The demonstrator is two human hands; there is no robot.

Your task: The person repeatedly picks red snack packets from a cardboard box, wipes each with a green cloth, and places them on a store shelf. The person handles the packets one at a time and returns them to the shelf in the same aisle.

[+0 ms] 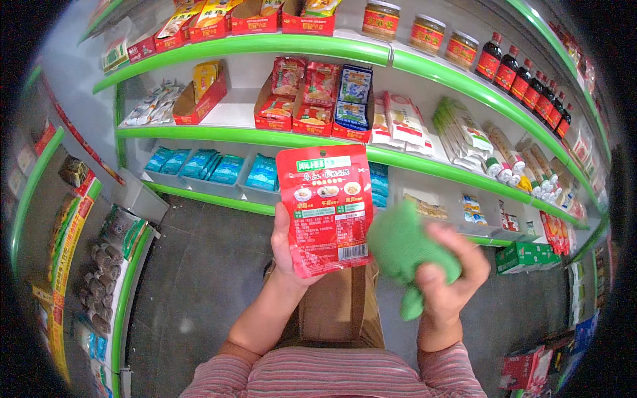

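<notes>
My left hand (pixel 287 248) grips a red foil food pouch (pixel 326 234) by its left and lower edge. The pouch is upright, with its printed back, small food pictures and a barcode facing me. At its right, my right hand (pixel 453 271) is closed on a green cloth (pixel 415 244), bunched and partly blurred. The cloth is beside the pouch's right edge; whether it touches the pouch I cannot tell. Behind the pouch, on the middle shelf, open cartons hold red pouches (pixel 318 84) and blue pouches (pixel 355 84).
Green-edged shelves (pixel 224 134) curve across in front. They carry glass jars (pixel 380 21), dark sauce bottles (pixel 490 57), packs of noodles (pixel 460 124) and bins of teal packets (pixel 219 166). A green carton (pixel 520 257) stands low at right; another stocked shelf (pixel 130 278) runs along the left.
</notes>
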